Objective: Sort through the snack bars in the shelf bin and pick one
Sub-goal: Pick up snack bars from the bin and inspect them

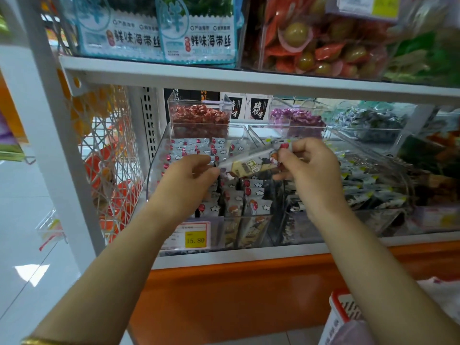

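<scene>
Shelf-level, above the clear bin [154, 170] of wrapped bars [256, 192], left hand [191, 175] and right hand [308, 168] each pinch one end of a snack bar [249, 166] (fingers curled tight).

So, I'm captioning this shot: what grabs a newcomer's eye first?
At centre, the left hand and right hand hold one long, pale-wrapped snack bar by its ends above the clear plastic shelf bin of similar bars. A yellow price tag reading 15.80 sits on the bin's front.

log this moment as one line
phase: inspecting pick | left hand: pinches snack bar end | right hand: pinches other end | position: held over clear bin
</scene>
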### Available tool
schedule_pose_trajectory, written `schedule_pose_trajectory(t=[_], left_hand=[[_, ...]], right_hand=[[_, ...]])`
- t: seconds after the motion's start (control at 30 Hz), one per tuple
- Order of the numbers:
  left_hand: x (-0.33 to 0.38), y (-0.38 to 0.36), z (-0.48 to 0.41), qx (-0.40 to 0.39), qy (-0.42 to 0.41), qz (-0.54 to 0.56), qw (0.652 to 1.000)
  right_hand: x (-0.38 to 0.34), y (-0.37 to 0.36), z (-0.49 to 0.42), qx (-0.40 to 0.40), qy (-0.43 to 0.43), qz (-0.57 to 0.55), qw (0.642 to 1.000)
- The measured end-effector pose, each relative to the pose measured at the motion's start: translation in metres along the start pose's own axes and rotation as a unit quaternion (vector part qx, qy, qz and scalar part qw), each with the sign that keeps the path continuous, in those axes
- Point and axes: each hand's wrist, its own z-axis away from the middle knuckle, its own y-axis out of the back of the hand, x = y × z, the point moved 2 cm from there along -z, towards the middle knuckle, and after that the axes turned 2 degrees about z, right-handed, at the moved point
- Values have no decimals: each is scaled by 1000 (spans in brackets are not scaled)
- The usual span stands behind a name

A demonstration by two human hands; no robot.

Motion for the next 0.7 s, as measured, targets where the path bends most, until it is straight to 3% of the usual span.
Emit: schedule_pose_trajectory(t=[0.27,0.47,0.7], left_hand=[[-3,-4,3,-29,86,176,980],[-5,-1,3,0,107,253,961],[-3,3,3,-16,158,425,891]], right_hand=[[13,5,17,-61,-131,-223,964],[16,3,19,-104,-218,-346,906],[19,-1,18,-95,-281,-422,857]])
